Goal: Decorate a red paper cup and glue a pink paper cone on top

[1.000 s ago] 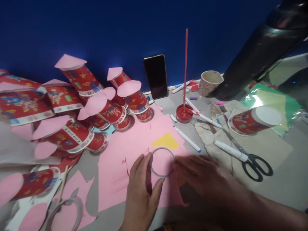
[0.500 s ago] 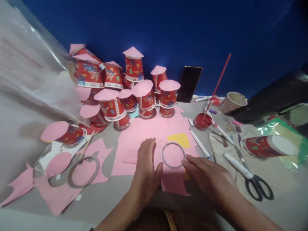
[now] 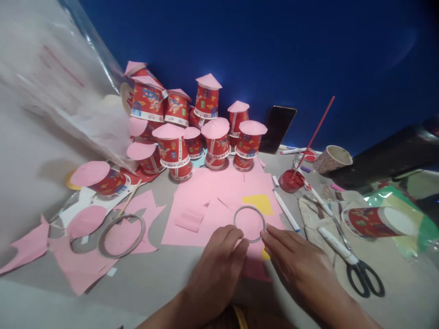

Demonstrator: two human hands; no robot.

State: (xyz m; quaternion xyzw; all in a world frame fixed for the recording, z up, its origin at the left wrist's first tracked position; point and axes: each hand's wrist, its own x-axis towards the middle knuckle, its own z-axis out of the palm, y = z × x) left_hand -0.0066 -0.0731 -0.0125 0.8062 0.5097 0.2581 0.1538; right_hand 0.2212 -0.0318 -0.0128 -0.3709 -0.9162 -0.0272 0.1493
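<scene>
A thin grey ring (image 3: 249, 207) lies on pink paper (image 3: 219, 183) in front of me. My left hand (image 3: 222, 260) is at the ring's lower left edge, its fingers bent and pressed together on the rim. On the right side of the same ring rest the fingertips of my right hand (image 3: 295, 256), with the fingers held close together. A folded pink strip (image 3: 190, 220) and a yellow piece (image 3: 259, 203) lie on the paper. The thumb of my right hand is hard to make out.
Red paper cups with pink cone tops (image 3: 173, 146) stand at the back left. A second ring (image 3: 121, 235) lies among pink scraps on the left. Scissors (image 3: 365, 276), a glue tube (image 3: 338, 245), a marker (image 3: 286, 211) and a red pot (image 3: 291, 180) are on the right.
My left hand has moved right and down, from beside the ring onto its lower left edge, and its fingers have closed. My right hand stays at the right side. The view has shifted slightly.
</scene>
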